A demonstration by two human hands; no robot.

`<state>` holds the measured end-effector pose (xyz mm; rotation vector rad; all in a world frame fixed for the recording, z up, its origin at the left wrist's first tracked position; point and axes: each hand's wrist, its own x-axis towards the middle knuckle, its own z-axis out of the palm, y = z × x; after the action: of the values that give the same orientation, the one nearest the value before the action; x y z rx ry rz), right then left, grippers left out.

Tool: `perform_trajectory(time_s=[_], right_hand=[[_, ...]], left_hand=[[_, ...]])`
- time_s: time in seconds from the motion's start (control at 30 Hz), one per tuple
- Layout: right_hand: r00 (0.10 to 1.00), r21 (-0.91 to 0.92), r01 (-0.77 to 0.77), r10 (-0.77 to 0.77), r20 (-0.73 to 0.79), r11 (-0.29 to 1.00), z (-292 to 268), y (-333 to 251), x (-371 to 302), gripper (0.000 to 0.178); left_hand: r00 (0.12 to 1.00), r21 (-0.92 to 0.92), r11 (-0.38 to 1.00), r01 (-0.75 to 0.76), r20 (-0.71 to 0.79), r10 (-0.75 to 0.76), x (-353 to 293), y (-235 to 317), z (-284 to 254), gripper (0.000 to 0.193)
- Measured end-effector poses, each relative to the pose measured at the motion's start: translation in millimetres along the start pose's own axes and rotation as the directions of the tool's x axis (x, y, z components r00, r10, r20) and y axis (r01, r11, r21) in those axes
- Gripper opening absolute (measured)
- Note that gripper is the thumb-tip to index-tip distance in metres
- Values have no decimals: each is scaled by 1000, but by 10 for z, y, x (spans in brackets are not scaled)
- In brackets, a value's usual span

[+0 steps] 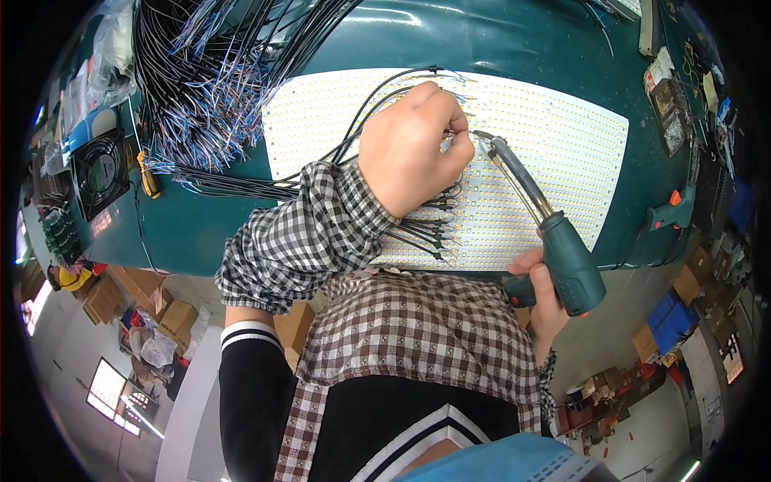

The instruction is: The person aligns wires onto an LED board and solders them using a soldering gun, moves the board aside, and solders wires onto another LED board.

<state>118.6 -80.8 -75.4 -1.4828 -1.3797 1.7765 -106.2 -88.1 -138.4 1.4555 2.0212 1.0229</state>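
Over the middle of a white LED board (554, 161), my left hand (414, 149) is closed in a pinch on a thin cable wire, its end mostly hidden by the fingers. A green soldering gun (572, 269) is gripped by its handle in my right hand (548, 305), near the board's front edge. The gun's tip (480, 135) reaches the board just right of my left fingertips. Several short black cables (422, 229) lie in a row below my left hand, their thin wire ends along the board's middle. More black cables (365, 108) arc past that hand at the upper left.
A big bundle of black cables (205, 80) with stripped blue, brown and white ends covers the table's left. Beside it are a yellow screwdriver (148, 173) and a black fan (100, 173). Another green tool (673, 210) rests at the right, below a worn block (666, 108).
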Motion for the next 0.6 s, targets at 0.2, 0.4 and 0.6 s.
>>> perform_trajectory(time_s=[0.2,0.4,0.6], right_hand=[[999,-60,35,-34,27,998,-23,14,2,9],[999,26,37,-37,-22,999,-6,0,-33,13],[999,-2,52,-52,-15,999,-13,2,-26,16]], left_hand=[[1000,6,1000,-3,-1,3,-2,0,3,9],[1000,19,1000,8,4,-8,-12,5,2,9],[1000,23,1000,13,12,-13,-1,2,-6,10]])
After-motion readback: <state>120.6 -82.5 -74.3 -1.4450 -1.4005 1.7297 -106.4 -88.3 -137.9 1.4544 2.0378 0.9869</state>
